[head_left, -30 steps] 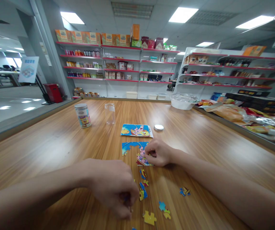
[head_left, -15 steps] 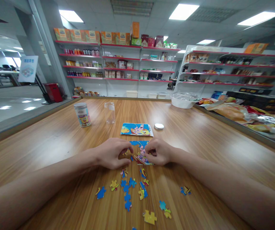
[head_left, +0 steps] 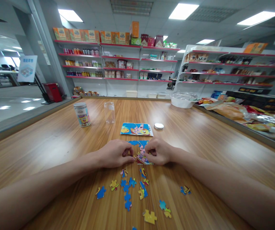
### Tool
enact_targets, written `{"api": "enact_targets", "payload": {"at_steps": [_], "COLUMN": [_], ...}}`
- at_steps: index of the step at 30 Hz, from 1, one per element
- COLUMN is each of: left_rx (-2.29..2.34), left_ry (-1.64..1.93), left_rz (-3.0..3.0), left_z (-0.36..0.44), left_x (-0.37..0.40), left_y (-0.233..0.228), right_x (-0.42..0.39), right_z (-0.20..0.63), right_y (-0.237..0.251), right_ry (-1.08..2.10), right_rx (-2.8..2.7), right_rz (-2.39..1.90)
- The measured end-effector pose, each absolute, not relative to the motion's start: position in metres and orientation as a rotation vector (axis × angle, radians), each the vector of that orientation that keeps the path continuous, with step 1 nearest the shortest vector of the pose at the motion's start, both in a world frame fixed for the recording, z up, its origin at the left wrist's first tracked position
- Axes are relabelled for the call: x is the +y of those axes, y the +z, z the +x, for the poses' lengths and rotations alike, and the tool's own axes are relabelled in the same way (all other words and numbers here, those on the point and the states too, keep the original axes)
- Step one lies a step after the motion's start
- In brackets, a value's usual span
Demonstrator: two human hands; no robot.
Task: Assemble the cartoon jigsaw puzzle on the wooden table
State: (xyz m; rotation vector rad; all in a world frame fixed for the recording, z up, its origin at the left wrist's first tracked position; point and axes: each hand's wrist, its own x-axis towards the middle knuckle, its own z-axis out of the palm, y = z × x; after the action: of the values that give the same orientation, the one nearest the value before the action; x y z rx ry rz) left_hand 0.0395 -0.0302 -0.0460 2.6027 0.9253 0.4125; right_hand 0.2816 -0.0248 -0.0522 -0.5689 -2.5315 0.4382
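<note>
A partly assembled blue cartoon jigsaw [head_left: 141, 150] lies on the wooden table [head_left: 56, 143] between my two hands. My left hand [head_left: 114, 154] rests on its left side, fingers curled on a puzzle piece against the assembled part. My right hand [head_left: 157, 151] presses on the right side of the jigsaw with bent fingers. Several loose pieces [head_left: 127, 190] are scattered in front of my hands, with one yellow piece [head_left: 149, 217] nearest me and a small pair [head_left: 184, 190] off to the right.
A picture card [head_left: 136, 129] and a white lid [head_left: 158, 126] lie behind the jigsaw. A printed tin [head_left: 82, 114] and a clear jar [head_left: 110, 112] stand farther back left. A white bowl [head_left: 182, 101] and snack packets [head_left: 233, 111] sit at the right. Shelves line the back.
My left hand moved from the loose pieces near me up to the jigsaw's left edge, carrying a piece, and now presses there. My right hand stayed on the jigsaw.
</note>
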Motion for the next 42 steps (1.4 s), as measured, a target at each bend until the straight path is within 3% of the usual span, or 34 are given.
{"api": "enact_targets", "payload": {"at_steps": [9,31,36,42], "left_rx": [1.029,0.672,0.998,1.071], "left_ry": [0.503,0.666,0.86,0.646], "left_rz": [2.629,2.867,2.752,2.721], "left_z": [0.043,0.04,0.029,0.015], "left_x": [-0.031,-0.033,-0.022,0.0], "left_y": [-0.053,-0.056,-0.05,-0.058], "right_x": [-0.025,-0.024,-0.026,-0.025], "right_z": [0.281,0.282,0.282,0.282], "right_y": [-0.051,-0.055,-0.052,-0.052], "right_ry": [0.459,0.466,0.476,0.456], "right_rx": [-2.542,-2.532,-2.546,-2.55], "right_rz": [-0.57,-0.564,-0.565,-0.561]}}
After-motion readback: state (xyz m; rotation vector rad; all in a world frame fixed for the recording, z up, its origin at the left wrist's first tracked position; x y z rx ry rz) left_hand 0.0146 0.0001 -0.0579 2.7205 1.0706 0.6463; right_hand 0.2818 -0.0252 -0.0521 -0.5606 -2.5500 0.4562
